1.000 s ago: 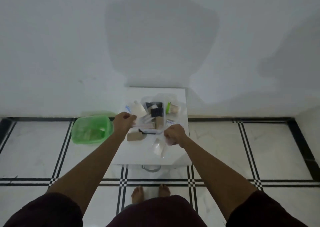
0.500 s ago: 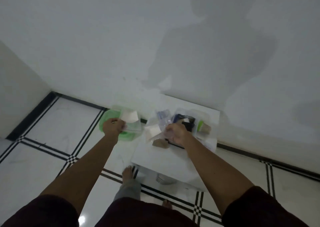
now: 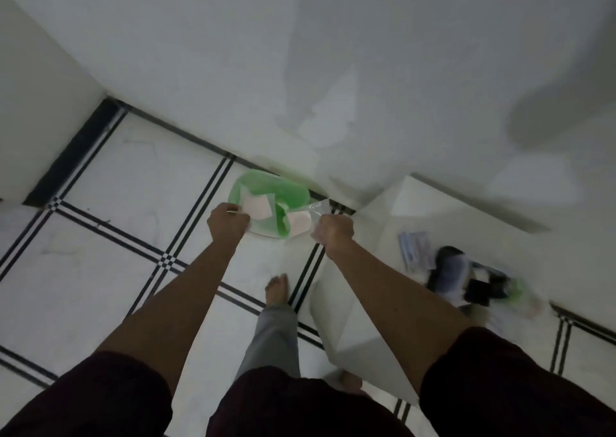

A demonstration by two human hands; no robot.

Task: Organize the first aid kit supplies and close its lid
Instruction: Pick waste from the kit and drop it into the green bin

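A green plastic bin stands on the floor by the wall. My left hand is closed on a clear packet with a pale pad and holds it over the bin. My right hand grips a second clear packet over the bin's right rim. The open first aid kit, blurred, sits on the white table at the right with dark and green supplies in it. A blue-and-white packet lies beside it.
The wall runs along the far side behind the bin and table. The floor has white tiles with black striped lines. My bare foot stands on the floor between bin and table.
I have turned left from the table. Both hands carried their clear packets away from the kit and now hold them over the green bin.
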